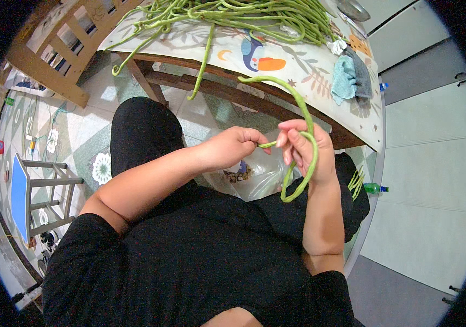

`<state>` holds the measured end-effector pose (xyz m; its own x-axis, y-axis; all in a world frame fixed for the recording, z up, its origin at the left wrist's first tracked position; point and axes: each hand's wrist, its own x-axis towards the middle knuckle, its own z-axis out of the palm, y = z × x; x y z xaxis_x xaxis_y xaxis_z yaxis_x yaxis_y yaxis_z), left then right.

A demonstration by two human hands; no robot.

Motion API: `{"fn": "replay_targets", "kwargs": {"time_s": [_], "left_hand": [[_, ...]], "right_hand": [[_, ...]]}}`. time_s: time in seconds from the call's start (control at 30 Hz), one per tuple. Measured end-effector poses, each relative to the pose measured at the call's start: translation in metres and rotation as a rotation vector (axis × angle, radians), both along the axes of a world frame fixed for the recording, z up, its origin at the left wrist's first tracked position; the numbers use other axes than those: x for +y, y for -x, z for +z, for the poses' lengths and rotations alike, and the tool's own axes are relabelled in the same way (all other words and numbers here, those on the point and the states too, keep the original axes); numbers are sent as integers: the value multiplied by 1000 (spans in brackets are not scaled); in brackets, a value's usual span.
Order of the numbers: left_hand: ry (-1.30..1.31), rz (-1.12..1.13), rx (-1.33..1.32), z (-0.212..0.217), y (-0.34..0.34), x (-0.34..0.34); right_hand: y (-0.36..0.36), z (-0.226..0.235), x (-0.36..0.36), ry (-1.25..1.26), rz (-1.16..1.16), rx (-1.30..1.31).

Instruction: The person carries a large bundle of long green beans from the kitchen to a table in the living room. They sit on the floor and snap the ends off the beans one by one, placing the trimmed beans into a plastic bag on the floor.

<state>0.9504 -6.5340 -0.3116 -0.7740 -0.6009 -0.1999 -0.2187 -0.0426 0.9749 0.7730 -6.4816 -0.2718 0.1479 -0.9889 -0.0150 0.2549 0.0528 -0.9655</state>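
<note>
Pinching a bean end, my left hand needs the looped bean steady in my curled right hand.

One left hand, one right hand and one looped bean at centre; one bean heap and one table at twelve o'clock; two cloths at two; one stool at nine.
</note>
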Motion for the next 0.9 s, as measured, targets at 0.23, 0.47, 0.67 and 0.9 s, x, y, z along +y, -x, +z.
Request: {"fn": "replay_targets", "kwargs": {"time_s": [0.23, 0.47, 0.67, 0.9], "left_hand": [[-589, 265, 147, -43, -16, -20], [-973, 141, 825, -4, -30, -52], [-734, 175, 807, 26, -45, -59], [-528, 228, 690, 30, -70, -55]], "right_hand": [[15, 15, 17, 175, -1, -59], [51, 0, 9, 6, 273, -177], [51, 0, 1, -271, 286, 130], [51, -2, 4, -251, 251, 132]]}}
